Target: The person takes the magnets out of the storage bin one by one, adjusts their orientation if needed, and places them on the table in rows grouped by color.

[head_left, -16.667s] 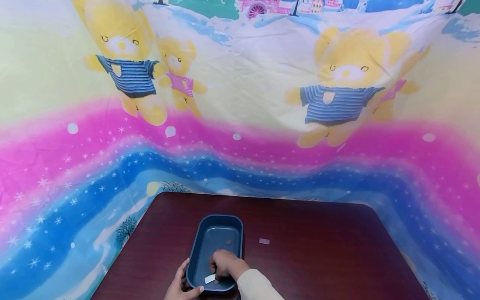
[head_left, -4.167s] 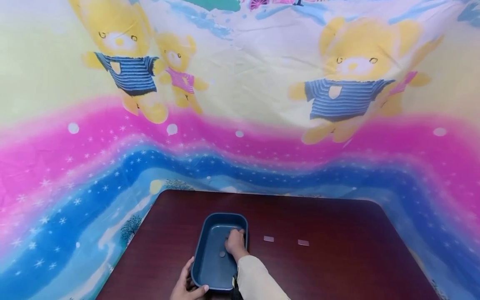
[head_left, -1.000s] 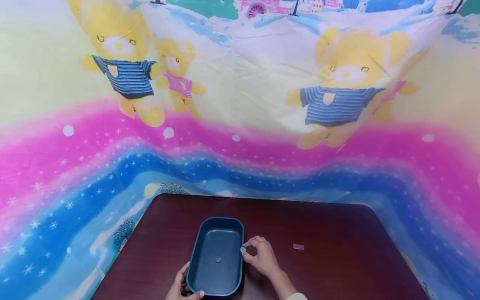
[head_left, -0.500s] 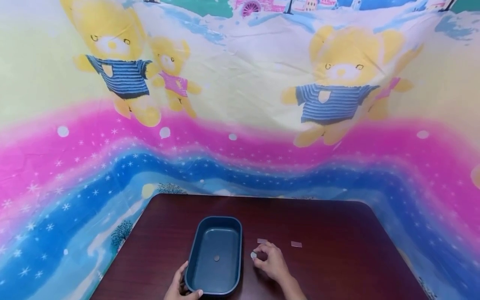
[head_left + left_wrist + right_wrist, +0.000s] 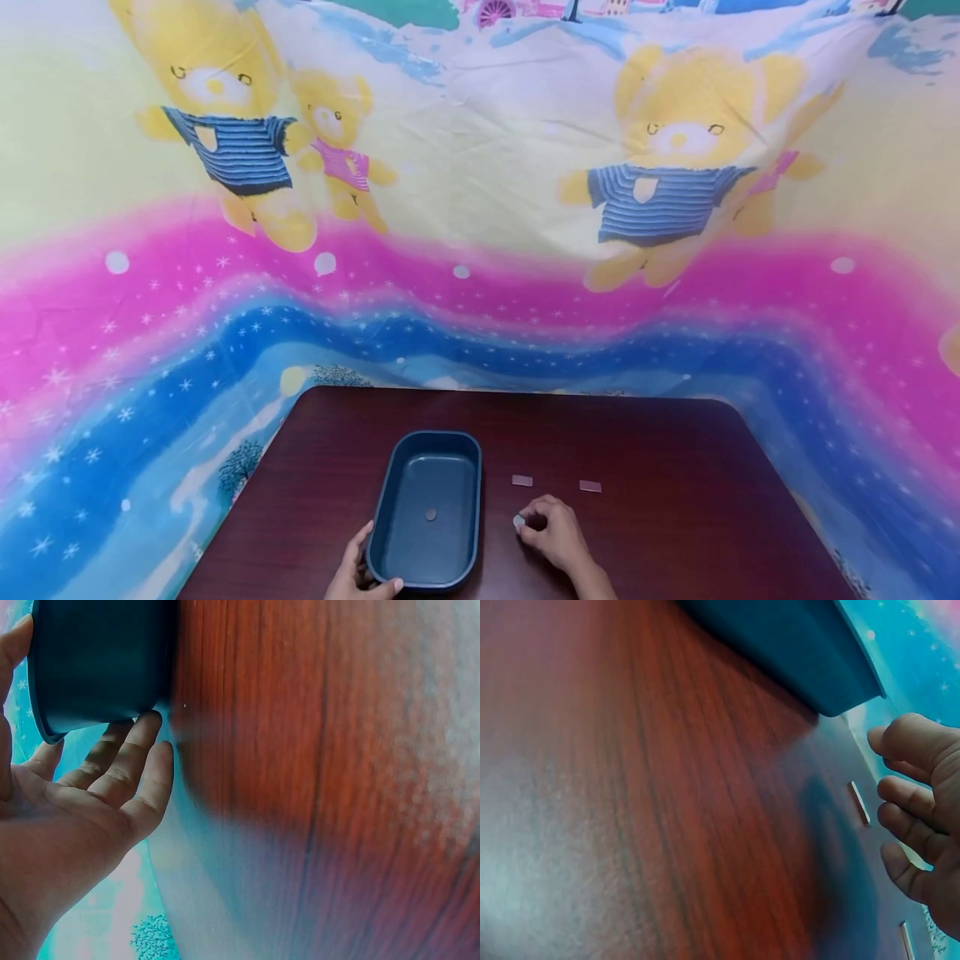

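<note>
A dark blue, deep rectangular container [image 5: 427, 554] with rounded corners stands on the table. My left hand [image 5: 351, 575] grips its near left corner, thumb at the near rim and fingers along the outer wall; the left wrist view shows the fingertips [image 5: 150, 720] against the container's side [image 5: 105, 660]. Inside on the floor lies a small grey round disc [image 5: 431, 515]. To the right of the container, my right hand [image 5: 558, 533] pinches a small whitish disc [image 5: 518, 522] between thumb and forefinger, close over the table. In the right wrist view the disc is hidden by the hand [image 5: 930, 802].
Two small pale, flat rectangular pieces, a left one [image 5: 522, 481] and a right one [image 5: 590, 487], lie in a row beyond my right hand. The dark red-brown wooden table [image 5: 675, 517] reaches back to a printed cloth [image 5: 480, 217] with bears.
The right hand has carried the whitish disc from the container's right rim rightward and nearer. Long before, it was inside with a white rectangular piece; a second rectangle has since appeared on the table.
</note>
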`<state>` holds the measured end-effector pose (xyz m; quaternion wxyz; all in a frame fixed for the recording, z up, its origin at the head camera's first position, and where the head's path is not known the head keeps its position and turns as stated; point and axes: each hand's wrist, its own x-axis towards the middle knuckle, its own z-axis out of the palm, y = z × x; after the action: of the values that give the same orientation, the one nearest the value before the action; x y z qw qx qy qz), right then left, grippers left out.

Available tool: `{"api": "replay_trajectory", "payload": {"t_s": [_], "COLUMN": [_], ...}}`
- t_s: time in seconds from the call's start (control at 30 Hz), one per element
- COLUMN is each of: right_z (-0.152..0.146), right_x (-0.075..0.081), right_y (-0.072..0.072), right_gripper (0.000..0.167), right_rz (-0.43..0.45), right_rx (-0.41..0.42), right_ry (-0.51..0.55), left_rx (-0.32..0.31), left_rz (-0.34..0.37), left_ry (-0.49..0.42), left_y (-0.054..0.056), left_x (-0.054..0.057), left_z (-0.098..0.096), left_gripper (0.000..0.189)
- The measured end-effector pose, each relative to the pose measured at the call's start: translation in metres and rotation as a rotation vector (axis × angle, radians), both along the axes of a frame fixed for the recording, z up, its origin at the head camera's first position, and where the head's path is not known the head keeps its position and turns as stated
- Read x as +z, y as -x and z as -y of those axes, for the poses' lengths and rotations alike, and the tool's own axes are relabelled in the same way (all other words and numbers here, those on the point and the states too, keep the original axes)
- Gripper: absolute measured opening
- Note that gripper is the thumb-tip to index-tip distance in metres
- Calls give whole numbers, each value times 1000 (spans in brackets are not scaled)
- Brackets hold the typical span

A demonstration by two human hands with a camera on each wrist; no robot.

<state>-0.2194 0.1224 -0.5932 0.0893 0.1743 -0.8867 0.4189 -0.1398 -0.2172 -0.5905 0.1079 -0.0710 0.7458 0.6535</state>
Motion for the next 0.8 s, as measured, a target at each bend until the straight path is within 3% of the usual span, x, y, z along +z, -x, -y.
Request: {"api": "replay_trajectory", "payload": {"t_s": [0.27,0.8], "right_z": [-7,-3], "right_x": [-9,-22], "right_y": [-5,-6], "right_gripper": [10,16], "right_rz": [112,-12], "right_rx": [24,18], "right_ry": [-9,-101], "left_rx": [-10,26], "left_rz": [1,-11], "left_ry": [-27,-12], "left_y": [2,1], "left_x": [-3,-7], "left_z": [-1,0], "left_gripper": [99,101]}}
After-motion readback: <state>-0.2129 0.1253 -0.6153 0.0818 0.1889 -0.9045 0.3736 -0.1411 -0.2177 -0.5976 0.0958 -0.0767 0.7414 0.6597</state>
